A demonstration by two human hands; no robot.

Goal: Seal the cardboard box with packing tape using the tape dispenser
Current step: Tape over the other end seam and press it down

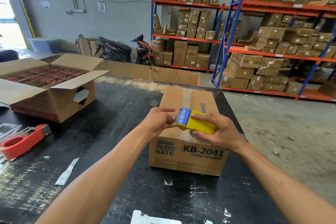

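Note:
A closed cardboard box point(189, 154) marked KB-2041 stands on the black table, with a strip of clear tape point(187, 96) running along its top seam. Above its near edge my right hand point(218, 132) grips a yellow tape dispenser point(195, 123) with a blue cutter end. My left hand point(160, 120) pinches the free end of the tape at the dispenser's blade. Both hands hover over the box top.
A red tape dispenser point(23, 141) lies at the table's left edge. An open carton point(54, 96) of red items sits at back left. A flat cardboard sheet point(163, 74) stands behind the table point(109, 151). Shelving with boxes point(272, 42) and two scooters point(127, 51) fill the background.

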